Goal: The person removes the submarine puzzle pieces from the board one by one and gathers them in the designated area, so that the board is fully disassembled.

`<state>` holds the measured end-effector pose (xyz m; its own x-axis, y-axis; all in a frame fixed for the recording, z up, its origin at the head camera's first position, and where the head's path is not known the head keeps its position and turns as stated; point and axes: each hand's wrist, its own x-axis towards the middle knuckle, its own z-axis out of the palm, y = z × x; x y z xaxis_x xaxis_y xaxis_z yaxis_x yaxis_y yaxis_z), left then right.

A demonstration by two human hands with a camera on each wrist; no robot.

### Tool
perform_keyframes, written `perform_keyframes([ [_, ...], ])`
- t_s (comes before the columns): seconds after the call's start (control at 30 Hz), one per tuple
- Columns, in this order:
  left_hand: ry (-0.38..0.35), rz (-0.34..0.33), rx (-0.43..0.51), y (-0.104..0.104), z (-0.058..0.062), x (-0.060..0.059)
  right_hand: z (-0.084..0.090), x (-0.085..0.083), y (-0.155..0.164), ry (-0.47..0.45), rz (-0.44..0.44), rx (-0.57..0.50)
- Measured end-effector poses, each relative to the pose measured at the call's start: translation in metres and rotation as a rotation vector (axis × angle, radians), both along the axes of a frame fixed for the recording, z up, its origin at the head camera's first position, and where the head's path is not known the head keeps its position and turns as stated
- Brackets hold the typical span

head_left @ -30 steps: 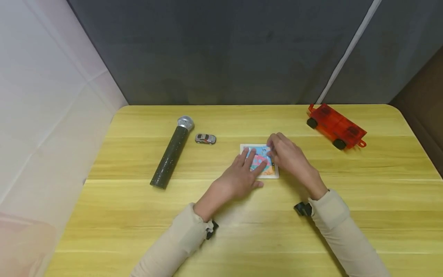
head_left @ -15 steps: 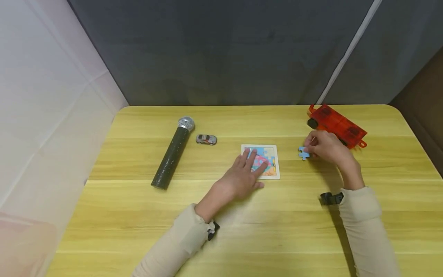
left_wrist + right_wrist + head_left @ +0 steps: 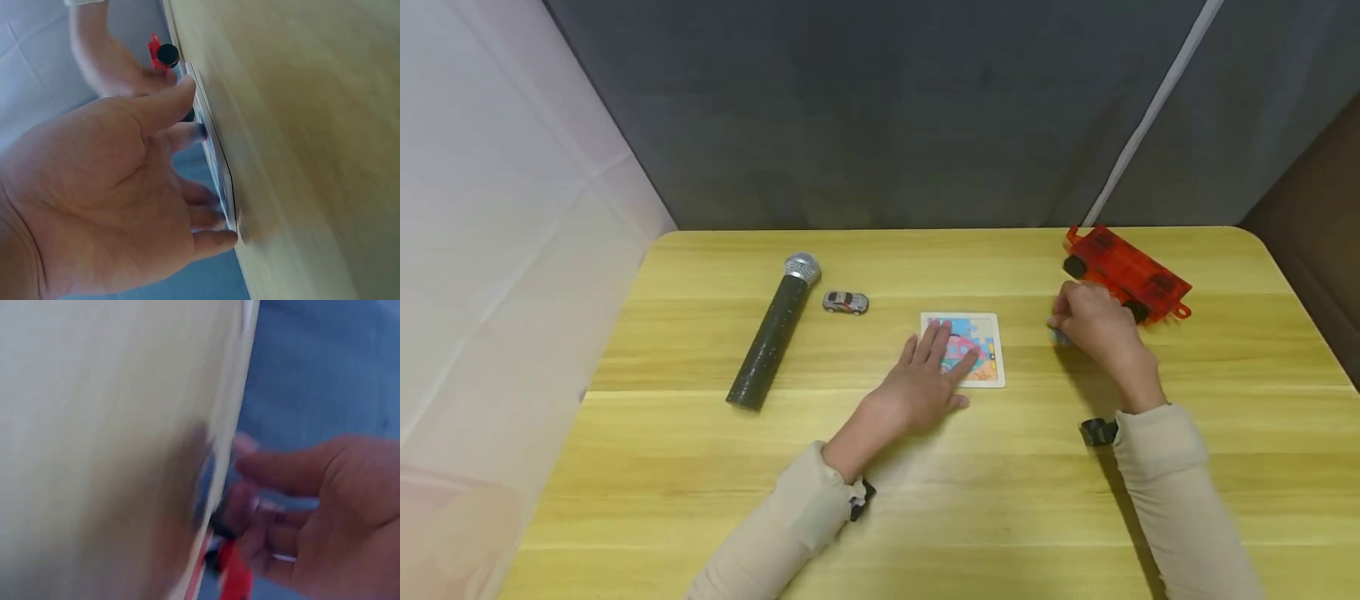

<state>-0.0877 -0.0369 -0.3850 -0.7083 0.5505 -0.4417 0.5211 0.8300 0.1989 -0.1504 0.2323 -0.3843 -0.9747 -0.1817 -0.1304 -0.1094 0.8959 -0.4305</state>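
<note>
Head view: from above the near edge, facing forward and down across the whole table (image 3: 700, 467) to the backdrop. Left wrist view: very close, from beneath the left hand (image 3: 112, 200), looking along the tabletop past the puzzle board (image 3: 212, 156). Right wrist view: very close and blurred, beside the right hand (image 3: 312, 506). All three views share the red toy vehicle (image 3: 1127, 271).

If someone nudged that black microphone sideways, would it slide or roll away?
The microphone would probably roll: its black body is a long, smooth cylinder lying flat on the wooden table. The rounded silver head looks slightly wider than the barrel, so it might curve rather than run straight. It looks stiff, and possibly fairly heavy for its size.
</note>
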Motion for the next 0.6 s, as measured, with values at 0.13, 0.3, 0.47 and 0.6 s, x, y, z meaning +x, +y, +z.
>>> perform_keyframes([
  [0.13,0.016,0.015,-0.030,0.001,-0.001,0.002,0.004,0.001,-0.045,0.033,0.175,-0.088],
  [0.3,0.025,0.016,-0.060,0.003,0.000,0.003,0.003,-0.002,-0.085,-0.054,0.236,-0.044],
  [0.47,0.023,0.012,-0.087,0.004,0.000,0.004,-0.003,-0.002,-0.096,-0.074,0.188,-0.103],
  [0.6,0.034,0.009,-0.096,0.005,0.000,0.004,-0.007,-0.003,-0.096,-0.066,0.150,-0.167],
])
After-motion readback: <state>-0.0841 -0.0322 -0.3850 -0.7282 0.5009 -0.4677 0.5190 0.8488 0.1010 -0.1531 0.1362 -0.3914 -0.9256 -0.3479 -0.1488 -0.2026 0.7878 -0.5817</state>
